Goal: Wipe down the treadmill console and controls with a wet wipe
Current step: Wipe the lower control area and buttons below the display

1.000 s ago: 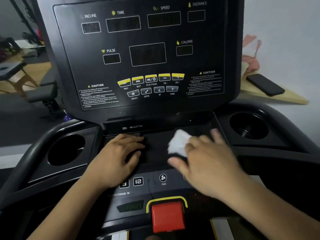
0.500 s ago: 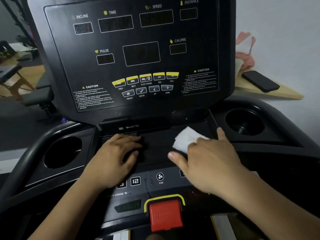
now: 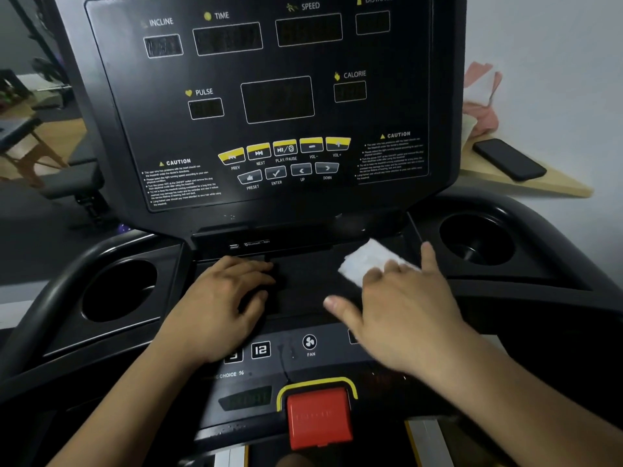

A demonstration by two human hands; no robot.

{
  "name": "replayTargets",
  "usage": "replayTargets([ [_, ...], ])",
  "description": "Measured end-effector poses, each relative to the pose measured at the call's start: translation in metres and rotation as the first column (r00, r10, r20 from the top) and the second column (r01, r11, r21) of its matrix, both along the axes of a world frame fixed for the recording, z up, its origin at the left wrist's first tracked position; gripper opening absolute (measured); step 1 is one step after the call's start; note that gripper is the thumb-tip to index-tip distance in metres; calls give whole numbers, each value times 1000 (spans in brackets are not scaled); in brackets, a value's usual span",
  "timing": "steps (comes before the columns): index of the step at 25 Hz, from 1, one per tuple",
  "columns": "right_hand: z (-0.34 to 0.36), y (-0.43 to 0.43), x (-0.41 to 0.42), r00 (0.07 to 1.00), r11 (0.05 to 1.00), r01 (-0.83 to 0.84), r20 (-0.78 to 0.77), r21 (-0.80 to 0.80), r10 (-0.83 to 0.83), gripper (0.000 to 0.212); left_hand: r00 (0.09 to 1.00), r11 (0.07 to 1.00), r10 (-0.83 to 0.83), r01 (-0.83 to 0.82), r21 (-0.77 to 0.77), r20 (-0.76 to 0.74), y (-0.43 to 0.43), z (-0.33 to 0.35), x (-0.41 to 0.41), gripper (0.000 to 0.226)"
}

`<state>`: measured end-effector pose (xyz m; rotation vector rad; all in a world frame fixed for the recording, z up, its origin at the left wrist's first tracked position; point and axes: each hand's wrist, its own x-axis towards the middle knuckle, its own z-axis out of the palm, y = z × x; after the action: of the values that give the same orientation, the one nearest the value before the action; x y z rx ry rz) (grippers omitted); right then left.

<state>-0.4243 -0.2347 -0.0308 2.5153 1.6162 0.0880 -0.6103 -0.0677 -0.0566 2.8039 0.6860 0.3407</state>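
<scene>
The black treadmill console (image 3: 269, 96) fills the upper view, its display panels dark and two rows of yellow and grey buttons (image 3: 285, 153) below them. Under it lies a flat black shelf (image 3: 303, 284). A white wet wipe (image 3: 362, 262) lies on the right part of that shelf. My right hand (image 3: 401, 305) presses it down with spread, straight fingers, thumb out to the left. My left hand (image 3: 222, 298) rests flat on the shelf's left part, holding nothing.
Round cup holders sit at the left (image 3: 119, 291) and right (image 3: 477, 241) of the shelf. A red safety stop (image 3: 318, 416) and a fan button (image 3: 309, 342) are nearer me. A black phone (image 3: 509, 159) lies on a wooden board at the right, behind the treadmill.
My right hand has slid the wipe to the right and a little farther back along the shelf. My left hand stays in place.
</scene>
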Motion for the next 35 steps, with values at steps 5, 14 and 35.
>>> replayTargets([
  [5,-3,30,34,982,984,178,68,4,-178,85,1000,1000,-17,17,-20,13,1,0,-2,49],
  [14,-11,4,52,975,984,165,140,63,-172,53,999,999,-11,13,-49,37,4,-2,-2,48],
  [35,-4,-17,-10,991,999,-50,-128,-6,49,111,996,993,17,-6,-118,91,3,1,-1,31],
])
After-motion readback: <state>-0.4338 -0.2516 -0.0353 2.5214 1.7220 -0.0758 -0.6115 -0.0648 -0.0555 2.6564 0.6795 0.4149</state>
